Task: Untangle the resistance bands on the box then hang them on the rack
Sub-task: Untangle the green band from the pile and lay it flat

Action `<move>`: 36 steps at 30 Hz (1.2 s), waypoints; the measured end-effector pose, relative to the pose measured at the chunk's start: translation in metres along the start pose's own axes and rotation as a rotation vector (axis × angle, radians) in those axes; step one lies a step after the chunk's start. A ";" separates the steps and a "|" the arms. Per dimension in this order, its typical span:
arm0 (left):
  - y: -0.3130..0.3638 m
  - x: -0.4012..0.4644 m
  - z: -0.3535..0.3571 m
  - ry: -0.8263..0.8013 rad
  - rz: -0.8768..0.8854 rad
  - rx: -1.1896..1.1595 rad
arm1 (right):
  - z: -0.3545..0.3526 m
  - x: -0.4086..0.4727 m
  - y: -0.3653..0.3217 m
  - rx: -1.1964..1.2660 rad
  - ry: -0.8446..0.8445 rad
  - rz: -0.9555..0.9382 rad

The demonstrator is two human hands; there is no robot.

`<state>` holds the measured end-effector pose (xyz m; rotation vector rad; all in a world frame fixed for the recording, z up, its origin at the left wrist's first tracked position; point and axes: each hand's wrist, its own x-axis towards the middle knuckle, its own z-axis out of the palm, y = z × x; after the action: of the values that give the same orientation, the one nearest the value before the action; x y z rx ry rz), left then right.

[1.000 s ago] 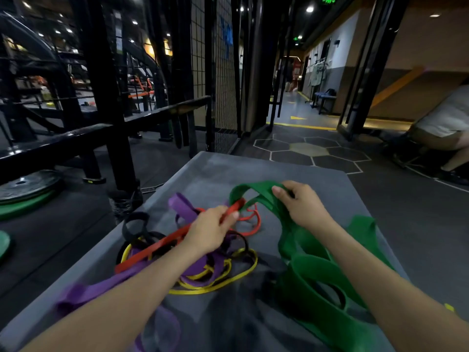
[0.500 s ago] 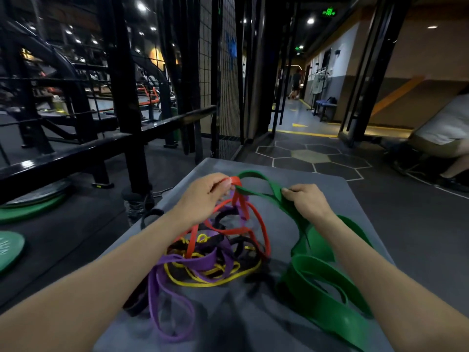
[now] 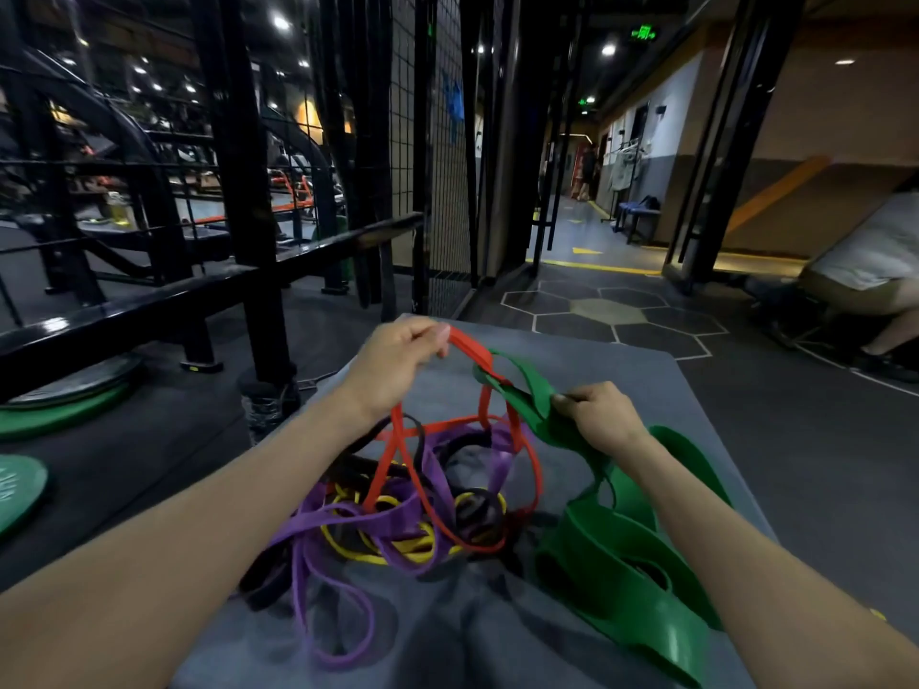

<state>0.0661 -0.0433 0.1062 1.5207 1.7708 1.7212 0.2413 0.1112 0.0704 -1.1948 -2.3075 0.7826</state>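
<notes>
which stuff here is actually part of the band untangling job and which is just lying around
Part of the job:
- red band, held up by left hand
- green band, gripped by right hand
- purple band, yellow band, black band, tangled
- box
- rack

Just lying about:
- green weight plates
- blue bench
- seated person

two bare forearms reach in from the near edge of the view, one from the near left and one from the near right. no sleeve shows on either arm up to the frame's edge. the left hand (image 3: 398, 363) and the right hand (image 3: 604, 417) are bare too, with short, plain nails showing on the left hand.
</notes>
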 end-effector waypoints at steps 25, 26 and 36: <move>-0.051 -0.010 0.001 -0.580 -0.448 0.412 | -0.010 -0.001 0.015 -0.041 0.039 -0.060; -0.051 -0.006 0.006 -0.478 -0.410 0.388 | -0.007 -0.001 0.017 -0.094 0.030 -0.064; -0.087 0.040 0.069 -0.226 -0.149 0.540 | -0.008 -0.008 0.058 -0.397 0.022 -0.007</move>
<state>0.0590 0.0492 0.0323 1.6383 2.2637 0.9964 0.2854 0.1341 0.0379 -1.3453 -2.5202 0.3105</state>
